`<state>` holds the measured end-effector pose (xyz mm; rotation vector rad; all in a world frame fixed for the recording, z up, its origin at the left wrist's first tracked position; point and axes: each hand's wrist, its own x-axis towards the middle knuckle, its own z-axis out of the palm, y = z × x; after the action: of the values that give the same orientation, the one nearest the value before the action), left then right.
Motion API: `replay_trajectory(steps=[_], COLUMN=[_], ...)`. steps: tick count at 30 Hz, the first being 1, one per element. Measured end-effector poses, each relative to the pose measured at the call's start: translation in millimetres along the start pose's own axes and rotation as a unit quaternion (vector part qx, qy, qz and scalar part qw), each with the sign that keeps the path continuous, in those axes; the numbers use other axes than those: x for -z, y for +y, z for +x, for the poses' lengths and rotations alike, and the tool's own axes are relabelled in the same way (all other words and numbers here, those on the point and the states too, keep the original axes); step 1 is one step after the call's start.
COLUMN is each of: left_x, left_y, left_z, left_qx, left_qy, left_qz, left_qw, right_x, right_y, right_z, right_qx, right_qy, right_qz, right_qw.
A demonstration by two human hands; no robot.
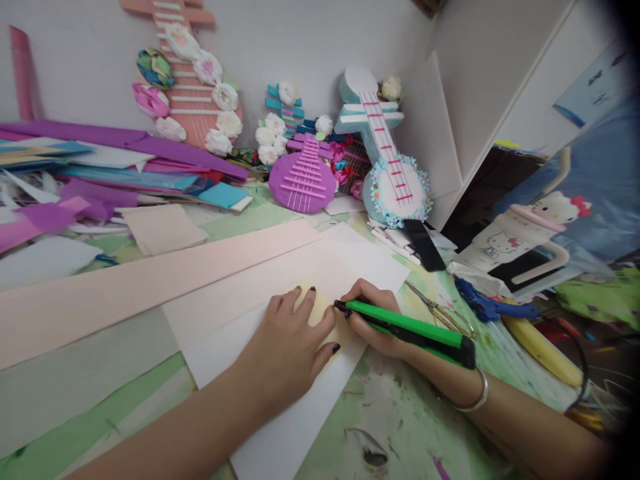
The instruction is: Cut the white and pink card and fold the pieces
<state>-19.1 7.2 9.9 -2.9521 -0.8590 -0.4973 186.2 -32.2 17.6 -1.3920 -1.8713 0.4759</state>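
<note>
In the middle of the frame, our right hand (375,293) grips the long green-and-black plastic cutter (415,328) so near our left hand (287,350), spread on the flat white paper (225,347), that one slip could cut us.

The cutter (415,325) looks smooth plastic, the white paper (280,440) matt.

Near tabletop (400,420) passable beside white sheet (285,437), scissors (434,307) and phone (425,245) obstructing beyond
</note>
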Motion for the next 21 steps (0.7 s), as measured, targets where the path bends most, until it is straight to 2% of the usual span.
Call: replay_trajectory(steps=[7, 14, 21], left_x=[-1.7, -0.9, -2.0], left_y=[0, 1, 1], left_z=[-1, 0, 0], left_qx=[0.002, 0.006, 0.003], left_qy=[0.007, 0.006, 0.008], left_qz=[-0.013, -0.014, -0.009], left_qw=[1.000, 1.000, 1.000], right_x=[1, 3, 4], right_y=[-3, -14, -11], right_z=[0, -2, -1], right_qx=[-0.003, -0.024, -0.023], right_qy=[-0.007, 0.015, 0.013], right_qz=[-0.001, -0.001, -0.003], right_qw=[1.000, 1.000, 1.000])
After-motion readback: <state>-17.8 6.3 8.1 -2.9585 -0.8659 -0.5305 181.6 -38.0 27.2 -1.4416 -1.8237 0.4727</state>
